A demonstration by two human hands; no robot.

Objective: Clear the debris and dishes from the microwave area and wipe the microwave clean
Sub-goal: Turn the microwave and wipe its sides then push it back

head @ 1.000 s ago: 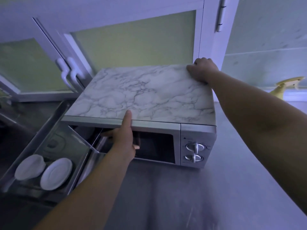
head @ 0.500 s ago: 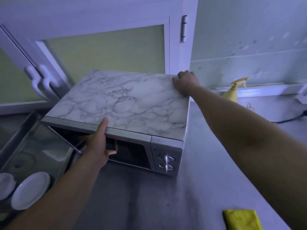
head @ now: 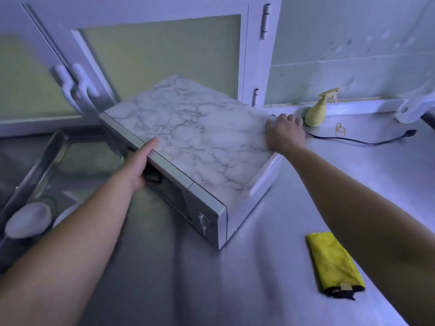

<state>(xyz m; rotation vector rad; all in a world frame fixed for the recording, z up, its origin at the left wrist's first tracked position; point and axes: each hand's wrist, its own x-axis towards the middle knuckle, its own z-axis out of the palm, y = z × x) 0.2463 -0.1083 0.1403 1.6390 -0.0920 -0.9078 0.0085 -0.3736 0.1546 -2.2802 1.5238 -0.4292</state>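
1. Microwave point(head: 193, 142) sits skewed on the counter point(head: 164, 278).
2. Left hand point(head: 138, 163) grip clamps its top front edge; right hand point(head: 283, 132) grip hooks its rear corner.
3. I judge I'm repositioning it; next, release and fetch the yellow cloth point(head: 334, 264).

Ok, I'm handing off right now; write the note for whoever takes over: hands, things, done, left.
Left hand grips the microwave at its top front edge, fingers in the open cavity. Right hand grips its back right corner.
Microwave sits skewed on the counter; a black cord lies loose beside it.
Done: white dishes are in the sink.
Left: wiping; yellow cloth and spray bottle wait unused on the counter.
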